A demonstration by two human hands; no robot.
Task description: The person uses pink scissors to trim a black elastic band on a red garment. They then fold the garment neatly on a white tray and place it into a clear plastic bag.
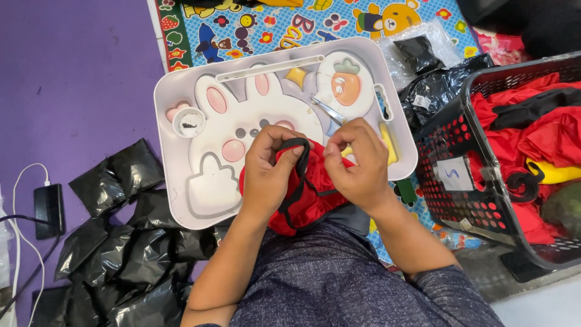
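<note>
The red fabric piece (305, 191) with its black strap (295, 158) lay bunched at the near edge of the white rabbit-pattern tray (181, 97). The left hand (266, 172) pinched the strap closed; the right hand (357, 163) pinched something too small to make out. Keeping the strap taut and flat would likely serve best. One pair of small snips (330, 112) lay near the tray's far right corner, one small white cup (189, 122) near its left edge, and one black basket (484, 181) of red fabric stood beside its right edge.
</note>
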